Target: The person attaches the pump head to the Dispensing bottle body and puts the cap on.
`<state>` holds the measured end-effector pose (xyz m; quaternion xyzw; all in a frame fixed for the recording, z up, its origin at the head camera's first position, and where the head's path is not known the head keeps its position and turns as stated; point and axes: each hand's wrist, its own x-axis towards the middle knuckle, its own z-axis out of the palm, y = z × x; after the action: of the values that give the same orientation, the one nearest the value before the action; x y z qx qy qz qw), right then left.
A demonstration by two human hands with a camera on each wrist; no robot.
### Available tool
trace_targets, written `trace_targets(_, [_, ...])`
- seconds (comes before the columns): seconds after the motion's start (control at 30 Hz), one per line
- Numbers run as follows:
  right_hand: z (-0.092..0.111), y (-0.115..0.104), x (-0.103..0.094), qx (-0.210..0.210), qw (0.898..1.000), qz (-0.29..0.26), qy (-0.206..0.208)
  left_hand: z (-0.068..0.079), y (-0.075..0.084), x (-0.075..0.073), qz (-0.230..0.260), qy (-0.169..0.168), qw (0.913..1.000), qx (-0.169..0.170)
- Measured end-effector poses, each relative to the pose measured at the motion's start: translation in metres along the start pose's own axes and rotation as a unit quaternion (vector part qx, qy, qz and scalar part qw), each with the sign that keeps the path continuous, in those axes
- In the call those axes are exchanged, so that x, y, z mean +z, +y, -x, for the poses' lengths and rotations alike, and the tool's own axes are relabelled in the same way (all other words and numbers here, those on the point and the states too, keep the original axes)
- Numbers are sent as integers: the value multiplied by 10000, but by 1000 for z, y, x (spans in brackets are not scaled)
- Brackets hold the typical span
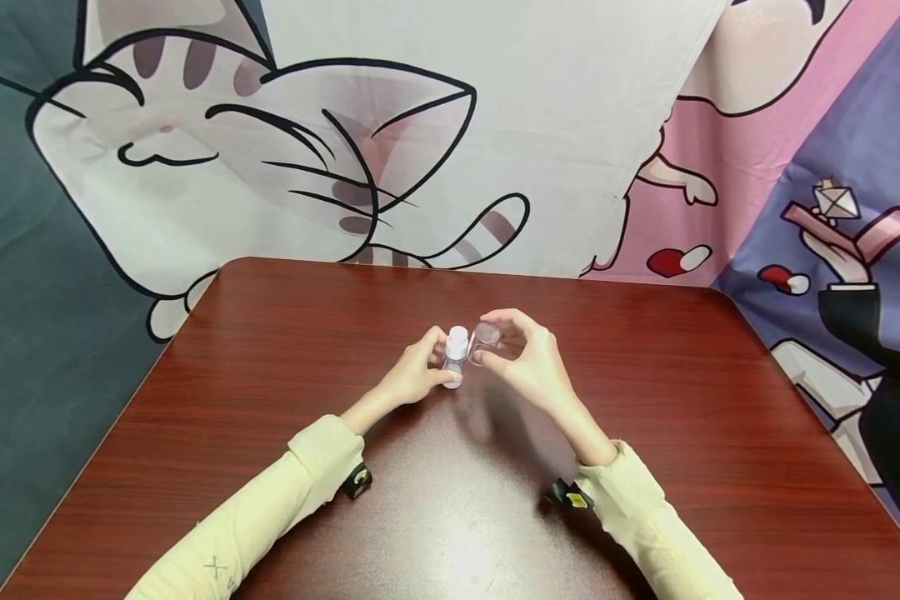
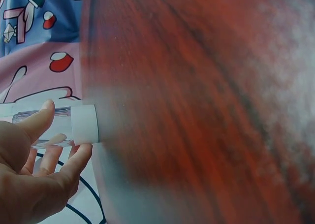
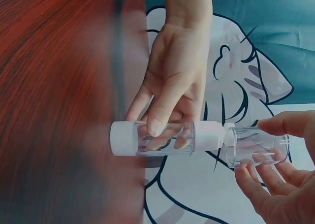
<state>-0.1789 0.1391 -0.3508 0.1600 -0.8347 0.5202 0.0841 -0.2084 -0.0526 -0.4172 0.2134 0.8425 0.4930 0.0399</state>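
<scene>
My left hand (image 1: 411, 373) grips a small clear bottle (image 1: 456, 357) with a white pump top (image 3: 207, 135) and a white base (image 2: 84, 124). Thumb on one side and fingers on the other hold it upright above the table. Just to the right, my right hand (image 1: 531, 360) pinches a clear cylindrical cap (image 1: 485, 335) between thumb and fingers. In the right wrist view the cap's open rim (image 3: 231, 146) is right at the tip of the pump top.
A brown wood-grain table (image 1: 285, 333) spreads beneath both hands, with a bright glare near its front. Behind it hangs a cloth (image 1: 570, 125) printed with cartoon cats. Black wrist devices (image 1: 358, 481) sit at both light yellow sleeves (image 1: 270, 508).
</scene>
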Motion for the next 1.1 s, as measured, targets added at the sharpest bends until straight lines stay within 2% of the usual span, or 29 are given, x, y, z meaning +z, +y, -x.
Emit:
trace_targets(0.23, [-2,-5,0,28,9999,-110,9,0,0,0,-43,21,10000,-13])
trace_targets(0.53, [-4,-5,6,-115,9977,-658,144,0,1,0,-21,-16,10000,-47])
trace_targets(0.83, [-7,-4,12,-229,9965,-742,322,-2,0,1,-30,-24,10000,-38])
trace_targets(1.1, [-11,-2,18,-308,9936,-1062,215,-1,1,0,-33,-6,10000,-76])
